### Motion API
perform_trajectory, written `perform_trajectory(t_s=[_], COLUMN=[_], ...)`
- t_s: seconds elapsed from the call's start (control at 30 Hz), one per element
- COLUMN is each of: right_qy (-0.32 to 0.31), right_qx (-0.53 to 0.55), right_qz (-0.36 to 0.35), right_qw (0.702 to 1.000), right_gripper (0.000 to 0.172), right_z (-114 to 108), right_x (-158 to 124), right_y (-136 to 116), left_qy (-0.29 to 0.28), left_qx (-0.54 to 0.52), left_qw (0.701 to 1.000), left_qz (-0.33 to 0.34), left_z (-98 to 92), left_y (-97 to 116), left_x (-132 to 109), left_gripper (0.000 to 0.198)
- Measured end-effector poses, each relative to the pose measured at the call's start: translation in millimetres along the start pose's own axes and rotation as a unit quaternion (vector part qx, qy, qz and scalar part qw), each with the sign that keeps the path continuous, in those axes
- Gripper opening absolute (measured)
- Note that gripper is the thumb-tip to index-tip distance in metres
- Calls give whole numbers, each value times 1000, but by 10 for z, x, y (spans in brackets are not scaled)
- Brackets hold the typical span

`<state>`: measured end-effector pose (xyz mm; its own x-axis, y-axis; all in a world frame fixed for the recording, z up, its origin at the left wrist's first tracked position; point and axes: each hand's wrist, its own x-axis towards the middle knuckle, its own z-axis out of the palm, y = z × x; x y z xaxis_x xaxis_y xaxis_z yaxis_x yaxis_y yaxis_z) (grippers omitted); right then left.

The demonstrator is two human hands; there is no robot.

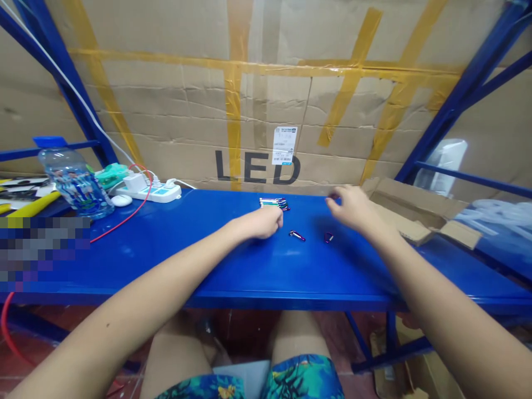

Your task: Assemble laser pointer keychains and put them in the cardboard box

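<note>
Several small metallic carabiners [273, 203] lie in a neat row on the blue table, green, silver and purple among their colours. Just in front of them is my left hand [266, 221], its fingers curled closed low over the tabletop. Whatever those fingers may hold is hidden. To its right a single carabiner [297, 235] with a silver gate lies loose. Farther right lies a purple carabiner [328, 238]. Above and behind that one hovers my right hand [348, 206], thumb and bent fingers slightly apart, with nothing visible between them.
An open cardboard box [415, 213] stands on the right of the blue table [266, 277]. On the left are a water bottle [77, 180], a white power strip [160, 192], a white mouse [121, 200] and a red cable [124, 219]. Large cardboard [187, 122] backs the table.
</note>
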<state>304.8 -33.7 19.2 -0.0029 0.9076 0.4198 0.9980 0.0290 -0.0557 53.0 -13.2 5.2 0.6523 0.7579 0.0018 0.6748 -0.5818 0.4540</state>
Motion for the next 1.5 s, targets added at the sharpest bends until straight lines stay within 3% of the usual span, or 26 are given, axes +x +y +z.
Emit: perform_trajectory(t_s=[0.1,0.17,0.33,0.4,0.7,0.9,1.03,1.3,1.5], right_qy=[-145,-224,-318,-340,-310,-296,-287,-267,-242], right_qx=[161,196,203,201,214,198,189,210,184], right_qz=[-174,-231,-222,-207,-232,-192,-162,-157,-205], right_qw=[961,926,899,895,897,914,925,927,930], right_gripper=[22,16,2,6,12,15,17,15,14], right_z=[29,51,86,100,214,207,212,251,283], right_x=[94,155,165,107,-25,-28,-9,34,25], right_y=[-345,-498,-580,-550,-515,-498,-460,-428,-446], left_qy=[-5,9,18,26,36,86,97,35,69], left_qx=[174,211,227,215,145,114,158,205,149], left_qw=[984,976,973,975,988,988,983,972,982], left_qz=[42,53,46,38,38,54,-7,-107,-96], left_z=[165,236,302,305,191,-99,-252,-187,-106], left_y=[71,82,52,37,-35,-78,-116,-136,-245], left_x=[-58,-84,-88,-76,-72,-129,-150,-164,-137], left_gripper=[28,32,33,30,18,25,23,25,14])
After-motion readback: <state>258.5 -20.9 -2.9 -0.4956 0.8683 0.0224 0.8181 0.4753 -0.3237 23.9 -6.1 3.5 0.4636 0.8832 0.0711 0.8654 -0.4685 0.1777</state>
